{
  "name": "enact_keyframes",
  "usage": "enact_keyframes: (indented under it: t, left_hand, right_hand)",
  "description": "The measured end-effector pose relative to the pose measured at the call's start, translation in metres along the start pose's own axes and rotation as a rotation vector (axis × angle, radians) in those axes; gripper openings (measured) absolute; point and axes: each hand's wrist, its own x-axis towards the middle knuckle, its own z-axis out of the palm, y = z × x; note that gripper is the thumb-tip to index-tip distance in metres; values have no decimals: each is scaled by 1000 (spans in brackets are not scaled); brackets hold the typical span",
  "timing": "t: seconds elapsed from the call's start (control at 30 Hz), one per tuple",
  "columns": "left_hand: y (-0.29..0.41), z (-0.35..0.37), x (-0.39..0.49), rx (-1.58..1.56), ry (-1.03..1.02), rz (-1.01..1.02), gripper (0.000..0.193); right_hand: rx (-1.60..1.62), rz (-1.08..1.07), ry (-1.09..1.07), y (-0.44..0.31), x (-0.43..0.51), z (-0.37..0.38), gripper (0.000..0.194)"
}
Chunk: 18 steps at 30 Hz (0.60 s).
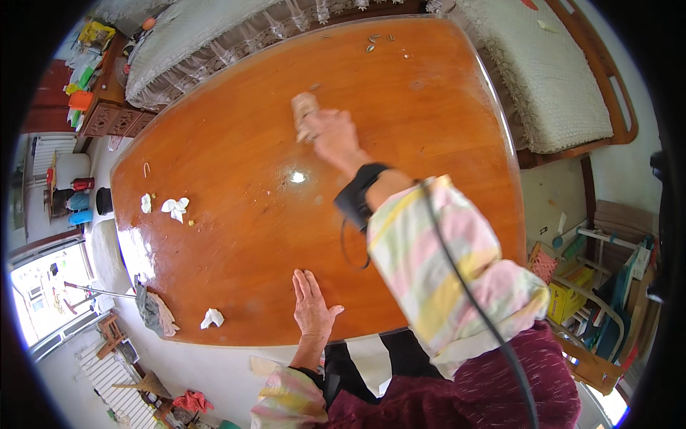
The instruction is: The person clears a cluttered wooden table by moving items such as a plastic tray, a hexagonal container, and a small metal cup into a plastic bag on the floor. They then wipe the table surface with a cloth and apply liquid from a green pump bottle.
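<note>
My right hand (333, 135) is stretched out over the wooden table (257, 236) and grips a crumpled beige cloth (304, 110) pressed to its top. Flat on the table near the front edge lies my left hand (310, 305), fingers apart, with nothing in it. Crumpled white tissues (175, 209) lie at the left, another tissue (213, 318) near the front left edge. Small crumbs and dark specks are scattered about the middle and left of the tabletop. Seed shells (371, 43) lie near the far edge.
Two padded seats with lace-edged covers, one seat (193, 43) at the far side and one seat (546, 80) at the right, flank the table. A grey cloth (147, 308) and a pinkish cloth hang over the front left corner. A dark cable runs along my right sleeve.
</note>
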Motion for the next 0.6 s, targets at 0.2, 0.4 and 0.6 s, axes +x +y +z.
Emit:
enact_keyframes:
  t: [0.2,0.4,0.6]
  left_hand:
    - [-2,-2,0,-207,-4,-18,112]
    - [3,-6,-2,58,9,20,113]
    - [1,-6,-2,71,13,33,113]
  right_hand:
    - [783,337,-353,-109,-97,21,26]
    - [1783,538,-175,22,-140,-92,31]
    - [578,1049,314,183,-162,-211,42]
